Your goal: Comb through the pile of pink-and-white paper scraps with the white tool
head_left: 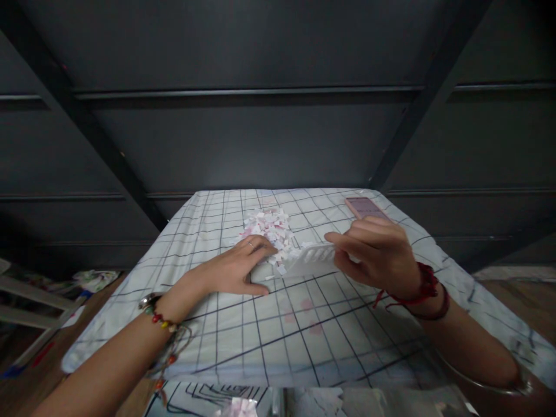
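One white slotted plastic tray (315, 259), right end pinched between the thumb and fingers of the right hand (369, 255), long axis running crosswise, leftward from that grip to the paper scraps. One heap of torn paper scraps (270, 227), on the checked tablecloth (217, 341), left of and beyond the tray. Left hand (243, 265), nearer the heap, thumb spread wide, fingers at its near-left edge; fingertip hold indiscernible.

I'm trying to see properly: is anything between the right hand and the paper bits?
Yes, the white slotted tray. The right hand holds its right end; its left end meets the torn paper scraps.
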{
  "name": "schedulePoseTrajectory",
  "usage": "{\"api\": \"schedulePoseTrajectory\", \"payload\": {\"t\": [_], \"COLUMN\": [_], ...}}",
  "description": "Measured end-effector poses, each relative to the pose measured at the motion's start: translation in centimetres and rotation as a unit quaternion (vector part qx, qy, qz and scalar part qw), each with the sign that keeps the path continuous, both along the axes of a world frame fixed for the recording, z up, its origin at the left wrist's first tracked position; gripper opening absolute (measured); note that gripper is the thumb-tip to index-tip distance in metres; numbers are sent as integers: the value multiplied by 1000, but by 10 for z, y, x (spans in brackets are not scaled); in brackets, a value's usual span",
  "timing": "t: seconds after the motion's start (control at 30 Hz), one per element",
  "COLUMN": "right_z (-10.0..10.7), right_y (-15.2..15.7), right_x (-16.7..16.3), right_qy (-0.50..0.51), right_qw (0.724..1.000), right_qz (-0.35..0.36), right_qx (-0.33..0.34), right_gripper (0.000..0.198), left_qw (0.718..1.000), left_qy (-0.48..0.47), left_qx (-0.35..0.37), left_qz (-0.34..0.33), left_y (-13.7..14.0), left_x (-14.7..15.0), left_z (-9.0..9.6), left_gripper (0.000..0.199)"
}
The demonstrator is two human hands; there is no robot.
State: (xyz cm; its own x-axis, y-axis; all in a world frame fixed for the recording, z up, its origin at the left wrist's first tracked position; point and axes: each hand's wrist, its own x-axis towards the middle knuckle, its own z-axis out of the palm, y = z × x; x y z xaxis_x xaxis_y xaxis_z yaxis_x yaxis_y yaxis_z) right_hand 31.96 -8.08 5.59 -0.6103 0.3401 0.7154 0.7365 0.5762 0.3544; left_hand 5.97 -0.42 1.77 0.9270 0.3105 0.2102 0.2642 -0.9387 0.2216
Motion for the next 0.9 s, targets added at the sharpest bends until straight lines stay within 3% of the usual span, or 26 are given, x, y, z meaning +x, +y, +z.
{"api": "schedulePoseTrajectory", "payload": {"t": [0.33,0.63,0.77,0.9], "right_z": [-1,-2,-1,10], "right_y": [-4,-7,-7,-11], "right_x": [-3,-6,-2,1], "right_qy": [0,6,30,-8], "right_qw": [997,991,995,999], "right_qz": [78,131,97,31], "right_qx": [5,13,-2,-8], "right_gripper": [19,19,17,12], "left_qw": [999,999,999,998], "left_qy": [12,33,34,25], "left_qx": [31,2,8,22], "left_qz": [-7,11,26,53], "left_y": [5,6,3,0], "left_x": [-3,-5,-4,-6], "left_z": [-10,-15,-16,-17], "left_gripper": [92,98,103,105]}}
